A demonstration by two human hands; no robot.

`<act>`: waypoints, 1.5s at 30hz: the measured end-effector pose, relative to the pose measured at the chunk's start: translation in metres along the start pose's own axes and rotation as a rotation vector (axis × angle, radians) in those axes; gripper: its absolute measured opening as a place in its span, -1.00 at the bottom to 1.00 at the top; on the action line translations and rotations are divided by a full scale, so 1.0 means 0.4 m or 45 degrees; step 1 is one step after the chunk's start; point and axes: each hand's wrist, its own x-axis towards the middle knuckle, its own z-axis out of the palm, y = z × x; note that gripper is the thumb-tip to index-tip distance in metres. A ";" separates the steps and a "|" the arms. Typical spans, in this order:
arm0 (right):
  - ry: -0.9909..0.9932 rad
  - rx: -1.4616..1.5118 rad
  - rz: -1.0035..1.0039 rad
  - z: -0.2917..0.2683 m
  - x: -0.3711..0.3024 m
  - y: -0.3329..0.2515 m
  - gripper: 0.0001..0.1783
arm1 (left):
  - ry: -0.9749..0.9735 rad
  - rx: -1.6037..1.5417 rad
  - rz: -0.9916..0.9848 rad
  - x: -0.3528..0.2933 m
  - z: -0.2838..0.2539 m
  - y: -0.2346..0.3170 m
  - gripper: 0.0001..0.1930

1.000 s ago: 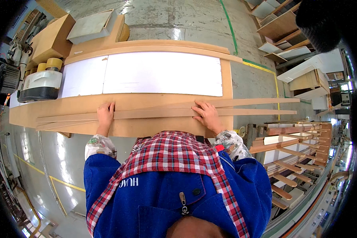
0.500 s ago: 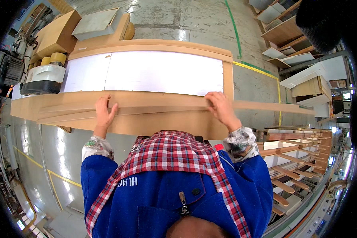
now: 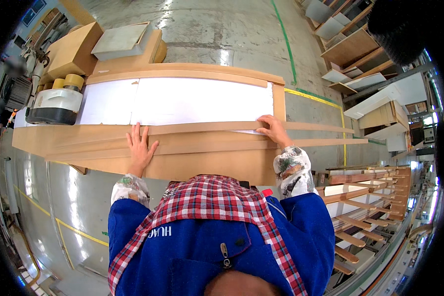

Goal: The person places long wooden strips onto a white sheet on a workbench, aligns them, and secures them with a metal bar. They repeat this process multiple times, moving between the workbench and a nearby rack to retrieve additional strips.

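Two long, thin brown wooden strips lie across the brown board on the workbench (image 3: 207,165). My left hand (image 3: 141,150) rests flat with its fingers spread, the fingertips over the far strip (image 3: 197,128) and the palm by the near strip (image 3: 197,148). With fingers beyond the far strip and thumb on its near side, my right hand (image 3: 275,131) holds it toward the right. A gap separates the strips there, and both run out past the bench's right end. Beyond them lies a white sheet (image 3: 202,101), bordered by brown strips (image 3: 182,74) at its far side.
A white and black device (image 3: 54,106) stands at the bench's left, beside yellow tape rolls (image 3: 74,81). Boxes (image 3: 123,42) sit at the far left. On the right are a slatted wooden rack (image 3: 365,212) and leaning panels (image 3: 350,44). Yellow floor tape (image 3: 315,98) passes the bench.
The strips, close together before, now lie farther apart on the right. My left hand has flattened and spread its fingers. My right hand has closed around the far strip.
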 end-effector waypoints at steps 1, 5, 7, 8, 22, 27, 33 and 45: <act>0.036 -0.015 -0.008 0.001 0.000 -0.013 -0.58 | 0.028 -0.025 0.015 -0.001 0.011 -0.007 -0.35; 0.039 -0.111 0.135 0.031 -0.008 -0.024 -0.56 | 0.033 -0.091 0.078 0.014 0.028 -0.021 -0.42; 0.160 -0.240 0.080 0.090 -0.033 0.053 -0.56 | 0.079 -0.111 0.126 0.030 0.068 -0.050 -0.45; 0.193 -0.256 0.033 0.099 -0.038 0.052 -0.56 | 0.102 -0.116 0.137 0.032 0.081 -0.063 -0.46; 0.173 -0.116 0.259 -0.046 -0.069 0.084 -0.54 | 0.183 -0.050 0.040 0.075 0.108 -0.137 -0.51; 0.368 -0.597 0.615 -0.115 -0.126 0.257 -0.59 | 0.308 -0.021 -0.199 0.087 0.123 -0.168 -0.58; 0.821 -0.105 1.007 -0.051 -0.079 0.351 -0.54 | 0.231 -0.212 -0.060 0.117 0.145 -0.104 -0.67; 1.044 1.013 1.226 -0.042 0.011 0.433 -0.83 | -0.115 -0.292 0.138 0.213 0.179 0.174 -0.59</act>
